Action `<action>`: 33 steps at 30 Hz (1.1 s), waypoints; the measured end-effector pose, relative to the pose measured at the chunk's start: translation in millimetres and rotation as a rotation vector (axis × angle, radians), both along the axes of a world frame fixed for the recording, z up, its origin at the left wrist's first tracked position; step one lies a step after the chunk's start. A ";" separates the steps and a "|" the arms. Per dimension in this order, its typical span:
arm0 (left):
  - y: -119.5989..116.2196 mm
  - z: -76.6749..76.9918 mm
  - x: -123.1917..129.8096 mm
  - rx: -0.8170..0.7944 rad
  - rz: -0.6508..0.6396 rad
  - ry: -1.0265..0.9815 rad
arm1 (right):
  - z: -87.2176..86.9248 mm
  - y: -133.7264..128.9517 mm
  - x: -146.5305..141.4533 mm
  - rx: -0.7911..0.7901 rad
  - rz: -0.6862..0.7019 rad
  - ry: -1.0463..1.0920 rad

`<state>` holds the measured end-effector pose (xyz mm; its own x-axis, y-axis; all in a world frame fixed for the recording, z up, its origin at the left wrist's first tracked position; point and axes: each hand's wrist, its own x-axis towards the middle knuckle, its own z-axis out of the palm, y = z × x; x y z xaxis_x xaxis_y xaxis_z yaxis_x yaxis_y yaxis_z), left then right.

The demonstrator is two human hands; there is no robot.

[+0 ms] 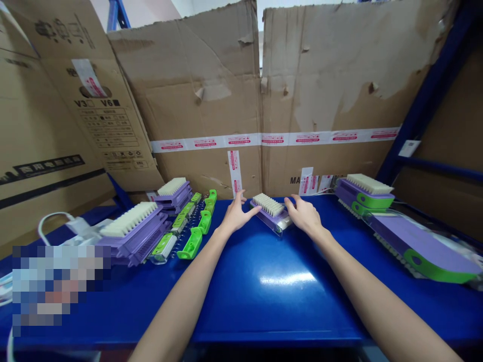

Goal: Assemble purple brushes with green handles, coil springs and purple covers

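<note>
A purple brush [270, 217] with cream bristles facing up lies in the middle of the blue table, between my two hands. A whitish, partly clear piece [284, 224] sits at its near right end. My left hand [237, 215] is at the brush's left side, fingers spread, the thumb reaching to its edge. At the right end is my right hand [305, 215], thumb and forefinger apart beside the brush; its other fingers are partly hidden. Whether either hand presses on the brush I cannot tell.
Left stand stacked purple brush bodies [130, 236], a row of green-and-white pieces [177, 223], small springs and green end caps [192, 244]. On the right lie purple brushes with green ends [426, 246]. Cardboard sheets [204, 100] wall the back of the blue table [260, 301].
</note>
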<state>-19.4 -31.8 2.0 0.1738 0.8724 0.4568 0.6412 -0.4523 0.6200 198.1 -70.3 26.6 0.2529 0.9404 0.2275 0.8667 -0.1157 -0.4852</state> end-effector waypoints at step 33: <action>-14.1 36.8 -8.2 -0.031 -0.198 0.230 | -3.6 -11.7 -19.8 0.182 0.314 -0.142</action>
<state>-27.7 -45.9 38.8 0.4374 0.8241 0.3599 0.6676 -0.5657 0.4841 178.3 -81.9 23.0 -0.0871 0.9081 0.4096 0.9064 0.2429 -0.3457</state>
